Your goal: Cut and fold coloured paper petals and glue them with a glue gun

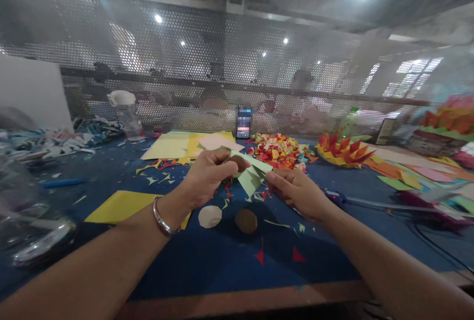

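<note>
My left hand (205, 179), with a silver bracelet on its wrist, is closed on a sheet of pale green paper (251, 179) and a round brown disc (239, 162) lying against it. The paper is creased, with a pointed flap hanging down above the table. At its right edge, the fingertips of my right hand (296, 190) pinch the paper. Below my hands a pale disc (210, 217) and a brown disc (246, 221) lie apart on the blue table. A yellow sheet (118, 206) lies partly under my left forearm.
Pale yellow sheets (168, 146) and a heap of coloured paper pieces (279, 149) lie at the back, with an upright phone (243, 122) between them. An orange paper piece with pointed petals (344, 152) and a glue gun (335, 196) are right; a glass jar (33, 211) stands left.
</note>
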### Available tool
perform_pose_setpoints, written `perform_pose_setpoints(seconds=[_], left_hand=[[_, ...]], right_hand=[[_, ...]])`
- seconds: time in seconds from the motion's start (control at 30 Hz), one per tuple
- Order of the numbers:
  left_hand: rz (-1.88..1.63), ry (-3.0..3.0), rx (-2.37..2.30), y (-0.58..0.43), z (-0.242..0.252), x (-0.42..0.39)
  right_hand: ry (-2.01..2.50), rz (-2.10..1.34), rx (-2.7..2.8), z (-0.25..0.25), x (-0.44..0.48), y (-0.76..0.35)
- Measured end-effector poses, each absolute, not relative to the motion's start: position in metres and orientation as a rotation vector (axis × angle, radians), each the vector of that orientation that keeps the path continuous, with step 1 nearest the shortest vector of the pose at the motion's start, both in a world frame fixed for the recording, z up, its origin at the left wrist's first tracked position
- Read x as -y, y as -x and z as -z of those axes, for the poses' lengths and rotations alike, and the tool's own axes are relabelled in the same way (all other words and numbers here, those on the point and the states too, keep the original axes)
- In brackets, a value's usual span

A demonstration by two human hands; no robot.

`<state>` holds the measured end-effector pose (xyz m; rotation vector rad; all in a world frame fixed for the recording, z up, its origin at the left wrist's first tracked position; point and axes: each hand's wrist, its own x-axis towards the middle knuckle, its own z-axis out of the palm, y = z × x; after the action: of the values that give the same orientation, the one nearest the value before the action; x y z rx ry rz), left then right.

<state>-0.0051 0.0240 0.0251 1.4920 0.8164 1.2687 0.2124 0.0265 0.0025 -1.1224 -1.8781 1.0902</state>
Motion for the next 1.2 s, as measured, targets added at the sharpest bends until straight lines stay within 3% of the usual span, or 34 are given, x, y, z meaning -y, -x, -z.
perform_pose_setpoints(seconds=[0.17, 0.37, 0.47, 0.67, 0.77, 0.97, 1.2], left_hand=[[-1.280, -1.492, -0.839, 0.007, -0.028, -0.020], [-0.415, -1.832, -1.007, 0.011, -0.028, -0.012], [-0.493, -1.784, -0.840, 0.015, -0.034, -0.008], [-0.979, -1.451, -0.381, 0.031, -0.050, -0.008], [-1.113, -1.373, -0.409, 0.031, -0.049, -0.012], [-0.774, -1.672, -0.897, 0.005, -0.021, -0.020], [-0.744, -1.817, -1.026, -0.008, -0.010, -0.021]], right_hand=[[1.057, -0.995, 1.853, -0.007, -0.022, -0.212], [1.047, -0.871, 1.780, -0.010, -0.024, -0.213], [1.058, -0.846, 1.863, -0.009, -0.026, -0.214], [1.107, -1.008, 2.094, 0.001, -0.028, -0.205], [1.077, -0.999, 2.003, 0.004, -0.027, -0.200], [1.031, -1.004, 1.749, 0.000, -0.023, -0.201], [0.962, -1.002, 1.948, 0.001, -0.022, -0.200]])
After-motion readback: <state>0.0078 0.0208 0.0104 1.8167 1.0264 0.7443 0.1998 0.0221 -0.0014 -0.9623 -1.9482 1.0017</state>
